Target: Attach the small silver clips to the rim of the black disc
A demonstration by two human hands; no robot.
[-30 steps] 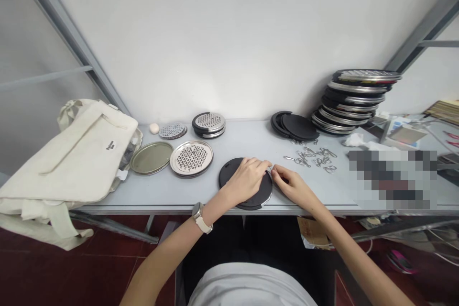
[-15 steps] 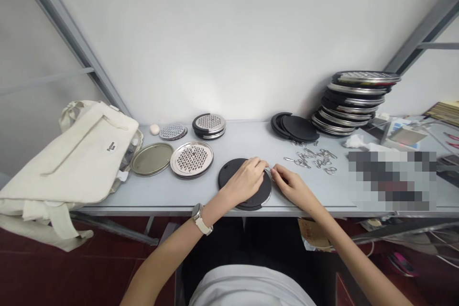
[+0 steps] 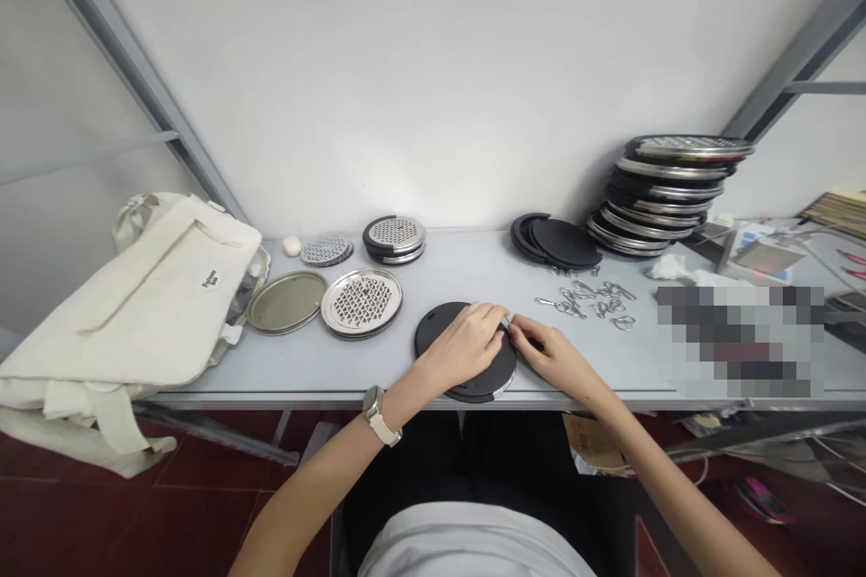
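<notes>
Pale wall (image 3: pixel 433 81) fills the top of the frame, and below it a grey table (image 3: pixel 352 370) runs from side to side. Just below the centre, close to the table's front edge, a round black disc (image 3: pixel 439 325) lies flat under my left hand (image 3: pixel 466 343), whose palm covers much of it. Its fingers bend toward the disc's upper right edge; whether they grip anything I cannot tell. My right hand (image 3: pixel 551 356) sits just beside that edge, thumb and forefinger pinched on a small silvery piece (image 3: pixel 507 322), too little of it showing for me to make out its shape. Right of centre, loose metal clips (image 3: pixel 585 297) are scattered below a pair of black round parts (image 3: pixel 568 242), and a tall, leaning stack of discs (image 3: pixel 667 198) rises at upper right. Left of centre I have a perforated metal disc (image 3: pixel 365 299) next to a plain olive-toned one (image 3: pixel 288 302), and a cream bag (image 3: pixel 149 297) slumps over the table's left end.
</notes>
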